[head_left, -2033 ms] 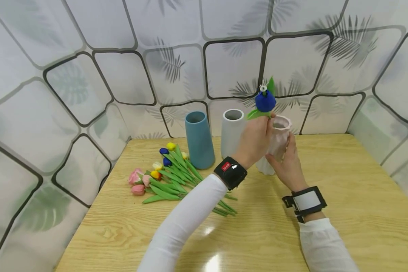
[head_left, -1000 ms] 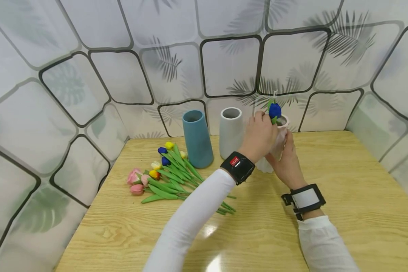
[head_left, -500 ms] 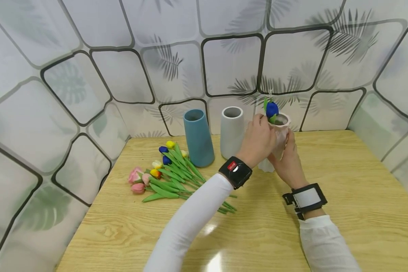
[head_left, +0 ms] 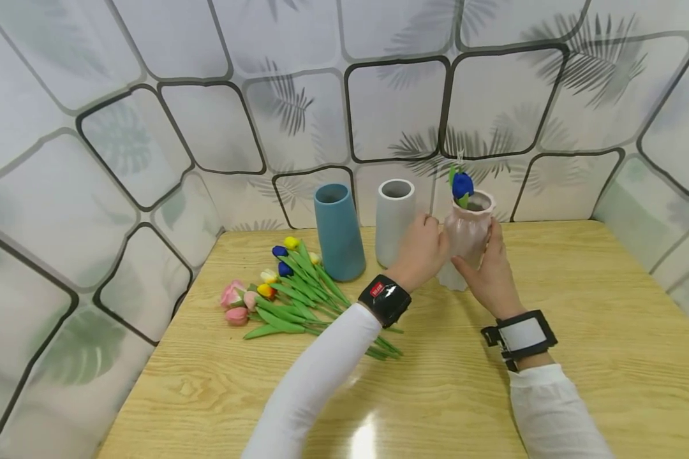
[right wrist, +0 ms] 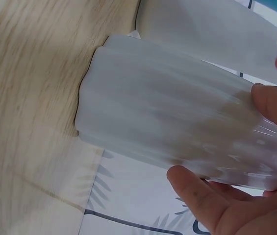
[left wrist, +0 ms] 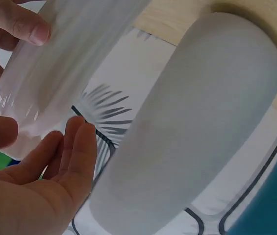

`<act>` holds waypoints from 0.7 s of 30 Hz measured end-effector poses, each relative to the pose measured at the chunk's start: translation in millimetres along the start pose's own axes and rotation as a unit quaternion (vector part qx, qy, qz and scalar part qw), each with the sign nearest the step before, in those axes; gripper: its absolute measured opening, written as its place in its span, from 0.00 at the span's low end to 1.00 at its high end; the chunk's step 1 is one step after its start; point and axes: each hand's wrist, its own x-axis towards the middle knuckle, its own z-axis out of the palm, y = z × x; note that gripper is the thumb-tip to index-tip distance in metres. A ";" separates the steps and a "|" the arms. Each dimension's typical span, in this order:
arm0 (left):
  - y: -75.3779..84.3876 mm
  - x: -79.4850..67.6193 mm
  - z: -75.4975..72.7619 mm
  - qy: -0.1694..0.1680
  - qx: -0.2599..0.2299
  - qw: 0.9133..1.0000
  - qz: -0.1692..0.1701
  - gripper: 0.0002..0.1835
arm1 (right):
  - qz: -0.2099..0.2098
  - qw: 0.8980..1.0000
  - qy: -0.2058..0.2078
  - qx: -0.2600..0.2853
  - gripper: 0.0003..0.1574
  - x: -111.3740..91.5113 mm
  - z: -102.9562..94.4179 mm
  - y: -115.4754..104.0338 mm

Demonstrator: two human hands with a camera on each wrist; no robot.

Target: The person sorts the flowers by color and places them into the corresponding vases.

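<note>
- The pink vase (head_left: 465,239) stands at the far right of the bench (head_left: 207,395), its base on the wood and its frilled rim facing up.
- A blue flower (head_left: 462,184) stands in the vase, its bloom and leaves above the left side of the rim; the stem is hidden inside.
- The right hand (head_left: 490,280) grips the vase from the right, thumb on the near side and fingers round its body.
- The left hand (head_left: 422,252) holds nothing; its fingers are loosely bent, just beside the vase's left side.
- The white vase (head_left: 392,223) stands just left of that hand, and the blue vase (head_left: 340,239) farther left.
- A bunch of flowers (head_left: 304,284) lies on the left part of the bench, blooms to the left, stems to the right.
- The pink vase looks glazed, so it is probably stiff, rather slippery and breakable; the ribbed body seems the safest hold, away from the thin frilled rim.
- The blue flower looks artificial and likely weighs little, with a soft head; the stem just under the bloom is the best place to pinch.
</note>
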 end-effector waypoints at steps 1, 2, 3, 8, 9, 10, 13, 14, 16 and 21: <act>-3.1 -2.1 -0.5 -0.003 -0.010 1.000 -0.008 0.13 | 0.001 1.000 0.000 0.001 0.62 0.9 -0.1 -0.3; -6.4 -4.8 -0.9 -0.005 -0.018 1.000 -0.014 0.13 | 0.003 1.000 0.000 0.002 0.62 1.5 -0.1 -0.2; -9.8 -7.9 -1.4 -0.004 -0.021 1.000 -0.016 0.13 | 0.004 1.000 0.000 0.002 0.62 1.9 -0.1 -0.1; -26.4 -29.0 -0.8 0.015 -0.015 1.000 -0.014 0.13 | 0.014 1.000 -0.007 0.009 0.62 0.3 -0.5 -1.5; -29.4 -33.8 -1.2 0.019 -0.014 1.000 -0.018 0.13 | 0.014 1.000 -0.009 0.009 0.62 0.3 -0.8 -2.6; -31.7 -38.6 0.0 0.020 -0.016 0.999 -0.023 0.13 | 0.018 1.000 -0.011 0.007 0.62 -0.9 -1.8 -2.6; -38.3 -52.0 1.0 0.017 -0.017 0.999 -0.045 0.12 | 0.023 1.000 -0.016 -0.001 0.62 -2.1 -4.4 -2.4; -40.6 -55.9 0.9 0.016 -0.017 0.998 -0.050 0.12 | 0.023 1.000 -0.017 -0.004 0.62 -1.9 -5.0 -2.4; -45.2 -62.9 -0.3 0.015 -0.011 0.998 -0.061 0.11 | 0.024 1.000 -0.018 -0.006 0.62 -1.3 -5.7 -2.5; -61.7 -81.3 -5.4 0.008 0.022 0.997 -0.077 0.14 | 0.026 0.999 -0.028 -0.002 0.63 -0.4 -5.5 -2.2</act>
